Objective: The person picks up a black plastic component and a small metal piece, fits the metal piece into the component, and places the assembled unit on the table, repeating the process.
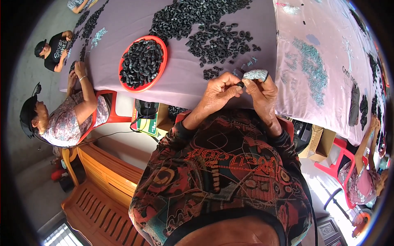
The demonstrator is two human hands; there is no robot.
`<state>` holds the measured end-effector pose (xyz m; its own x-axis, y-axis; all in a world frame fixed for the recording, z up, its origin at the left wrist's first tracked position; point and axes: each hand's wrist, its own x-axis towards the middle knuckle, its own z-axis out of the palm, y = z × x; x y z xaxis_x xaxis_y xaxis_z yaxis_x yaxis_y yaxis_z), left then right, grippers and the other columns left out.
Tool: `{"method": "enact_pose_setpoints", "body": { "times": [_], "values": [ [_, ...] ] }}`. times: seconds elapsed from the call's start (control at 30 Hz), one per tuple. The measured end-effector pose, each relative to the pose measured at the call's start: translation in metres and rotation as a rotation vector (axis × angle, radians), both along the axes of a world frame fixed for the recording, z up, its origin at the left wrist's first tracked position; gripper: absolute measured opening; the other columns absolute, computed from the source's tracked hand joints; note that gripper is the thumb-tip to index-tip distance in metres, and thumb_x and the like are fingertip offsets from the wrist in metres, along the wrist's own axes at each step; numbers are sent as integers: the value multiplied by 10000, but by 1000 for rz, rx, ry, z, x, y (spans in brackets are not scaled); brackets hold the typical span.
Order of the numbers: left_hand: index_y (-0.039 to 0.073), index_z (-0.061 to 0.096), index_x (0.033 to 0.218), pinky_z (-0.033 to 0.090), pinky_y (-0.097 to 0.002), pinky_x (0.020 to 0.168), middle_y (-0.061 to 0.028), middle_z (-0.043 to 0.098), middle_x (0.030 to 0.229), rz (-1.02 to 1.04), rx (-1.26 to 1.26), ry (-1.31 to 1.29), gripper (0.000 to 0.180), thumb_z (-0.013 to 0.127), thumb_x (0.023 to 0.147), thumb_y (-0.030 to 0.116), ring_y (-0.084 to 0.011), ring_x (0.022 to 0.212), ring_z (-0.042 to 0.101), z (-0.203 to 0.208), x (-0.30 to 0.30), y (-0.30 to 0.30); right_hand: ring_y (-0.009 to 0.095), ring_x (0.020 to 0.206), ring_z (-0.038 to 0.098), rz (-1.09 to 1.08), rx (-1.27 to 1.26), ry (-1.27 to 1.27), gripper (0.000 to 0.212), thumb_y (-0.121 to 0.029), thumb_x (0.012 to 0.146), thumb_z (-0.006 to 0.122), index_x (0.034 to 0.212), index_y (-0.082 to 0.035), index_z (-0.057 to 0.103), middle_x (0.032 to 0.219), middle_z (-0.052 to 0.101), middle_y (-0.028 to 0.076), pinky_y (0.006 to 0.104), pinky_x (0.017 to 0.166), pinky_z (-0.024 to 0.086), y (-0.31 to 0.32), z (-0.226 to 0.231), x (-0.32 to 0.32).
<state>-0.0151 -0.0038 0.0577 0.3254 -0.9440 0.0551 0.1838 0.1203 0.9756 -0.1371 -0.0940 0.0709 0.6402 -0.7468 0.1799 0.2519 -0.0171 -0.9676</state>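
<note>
Centrally in the head view, the left hand (221, 89) pinches a small black part (240, 84) above the purple-covered table's (180, 80) near edge; the right hand (262, 95) meets it, fingers bunched, though I cannot tell whether they grip.

A mauve-covered table (123, 22) (pale pink at right) carries heaped black pieces (184, 21), a red basin (165, 57) of more, and scattered silvery-blue bits (314, 69).

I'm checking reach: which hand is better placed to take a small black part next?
Probably the left hand: it is closer to the small cluster of black parts. The right hand, wearing a speckled grey fabric cover, is farther away.
</note>
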Motion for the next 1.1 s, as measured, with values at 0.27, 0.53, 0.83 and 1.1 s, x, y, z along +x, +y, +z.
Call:
{"method": "enact_pose_setpoints", "body": {
  "times": [0.27,0.53,0.83,1.1],
  "values": [
    [17,563,861,416,-168,597,26,559,780,122,8,-72,106,602,783,-43,-11,690,494,-1,1,1,19,670,459,17,-7,47,113,8,827,586,927,-38,561,779,543,-34,168,574,389,-1,0,0],
    [27,545,813,399,-159,580,-9,574,827,137,-70,-65,108,589,776,-65,-13,708,508,0,5,-1,24,675,470,18,-10,51,113,10,826,586,925,-39,558,784,549,-31,168,585,394,1,-2,0],
    [30,519,829,465,-190,574,-48,583,808,50,44,-153,108,568,791,-59,-70,646,577,-5,3,1,32,746,501,21,8,41,115,14,832,576,939,-25,554,829,566,-21,183,632,427,1,-6,0],
    [26,521,792,410,-173,530,29,528,713,59,111,-206,124,628,753,-25,-8,615,473,-4,-3,4,30,719,501,12,3,71,107,-10,825,594,926,-32,567,790,573,-26,189,634,437,3,-11,0]
  ]
}}
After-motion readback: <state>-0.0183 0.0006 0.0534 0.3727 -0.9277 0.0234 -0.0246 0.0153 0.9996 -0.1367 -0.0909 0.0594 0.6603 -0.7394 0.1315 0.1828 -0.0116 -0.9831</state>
